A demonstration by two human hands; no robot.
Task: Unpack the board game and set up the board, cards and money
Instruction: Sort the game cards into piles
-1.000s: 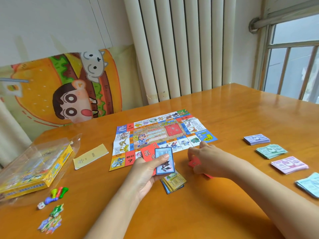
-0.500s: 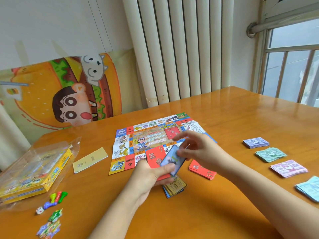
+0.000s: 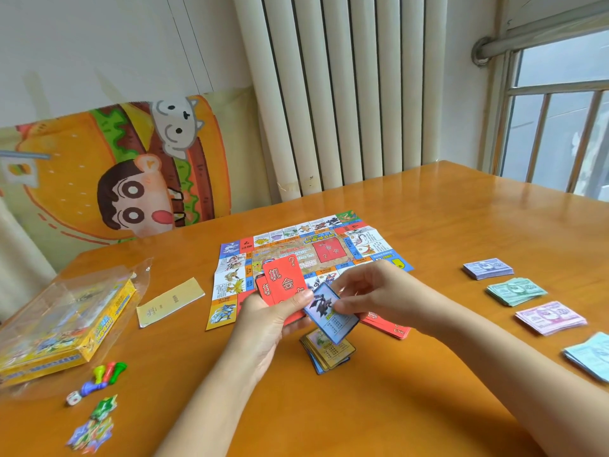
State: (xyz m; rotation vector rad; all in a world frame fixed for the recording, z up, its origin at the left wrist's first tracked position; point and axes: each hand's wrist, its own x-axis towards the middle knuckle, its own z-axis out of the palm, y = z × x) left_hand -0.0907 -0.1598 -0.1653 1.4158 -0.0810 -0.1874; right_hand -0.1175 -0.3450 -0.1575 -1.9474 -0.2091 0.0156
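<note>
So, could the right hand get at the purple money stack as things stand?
Probably yes: only bare table lies between the right hand and the purple money stack. But it pinches the blue card, so it would likely need to release that first.

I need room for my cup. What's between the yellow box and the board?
A pale yellow paper slip lies between the box and the board, shown in the head view.

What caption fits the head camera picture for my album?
Left hand holds red cards while right hand pinches a blue-bordered card above the card pile, near the game board.
</note>
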